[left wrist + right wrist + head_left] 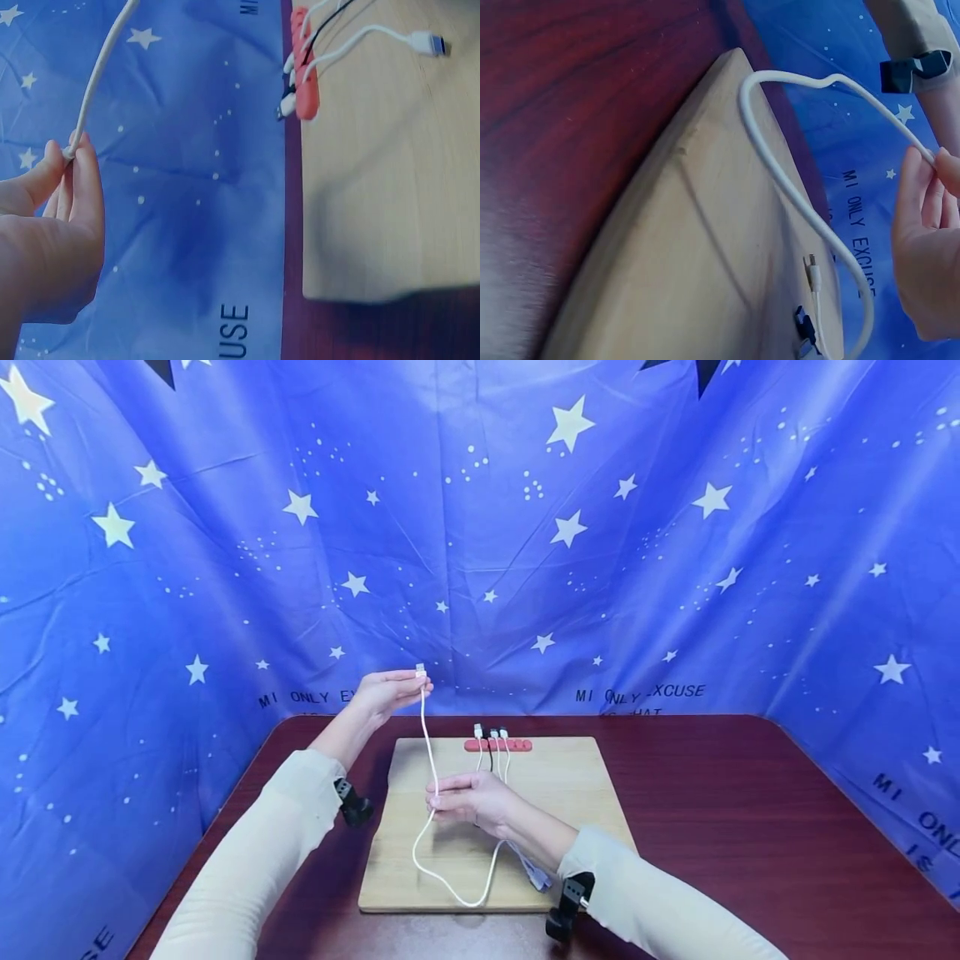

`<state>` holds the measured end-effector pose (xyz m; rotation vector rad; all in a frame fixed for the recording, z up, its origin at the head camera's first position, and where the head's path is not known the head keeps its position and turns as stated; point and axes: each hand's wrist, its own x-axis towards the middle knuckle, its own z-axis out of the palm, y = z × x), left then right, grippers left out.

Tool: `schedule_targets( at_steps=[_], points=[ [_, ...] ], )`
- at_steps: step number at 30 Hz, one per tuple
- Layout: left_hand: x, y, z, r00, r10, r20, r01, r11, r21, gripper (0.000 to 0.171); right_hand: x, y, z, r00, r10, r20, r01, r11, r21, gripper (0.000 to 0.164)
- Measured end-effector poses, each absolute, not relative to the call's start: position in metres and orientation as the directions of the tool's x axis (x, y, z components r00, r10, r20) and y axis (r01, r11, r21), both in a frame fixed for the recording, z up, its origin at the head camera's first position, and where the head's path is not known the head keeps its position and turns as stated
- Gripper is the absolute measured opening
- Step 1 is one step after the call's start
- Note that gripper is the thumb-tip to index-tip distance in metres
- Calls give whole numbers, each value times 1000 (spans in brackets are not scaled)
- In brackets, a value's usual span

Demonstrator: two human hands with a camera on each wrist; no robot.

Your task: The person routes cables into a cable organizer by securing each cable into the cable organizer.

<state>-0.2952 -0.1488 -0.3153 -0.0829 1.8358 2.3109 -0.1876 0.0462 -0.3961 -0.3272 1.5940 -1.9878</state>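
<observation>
My left hand (386,693) is raised above the back left of the wooden board (405,860), pinching a white USB cable (426,735) just below its plug (421,670), which points up. Lower down, over the board, my right hand (480,802) pinches the same cable between thumb and fingers. From there the cable droops in a loop toward the board's front edge. The left wrist view shows thumb and fingertips of the left hand (64,232) closed on the cable's end. In the right wrist view, the right hand (930,255) grips the cable (780,172) as it curves.
A red cable holder (517,745) at the board's back edge carries several white and black cables, plugs toward the back. A pale grey connector (538,878) lies near the board's front right. The dark red table (712,827) surrounds the board; a blue star-patterned curtain (480,527) hangs behind.
</observation>
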Motion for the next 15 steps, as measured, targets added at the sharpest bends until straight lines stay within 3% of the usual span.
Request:
schedule_targets(
  at_steps=[15],
  points=[
    [-313,-78,-339,-962,202,-185,-242,-310,919,44,-173,96,-402,-852,-499,-160,253,-125,-959,38]
  ],
)
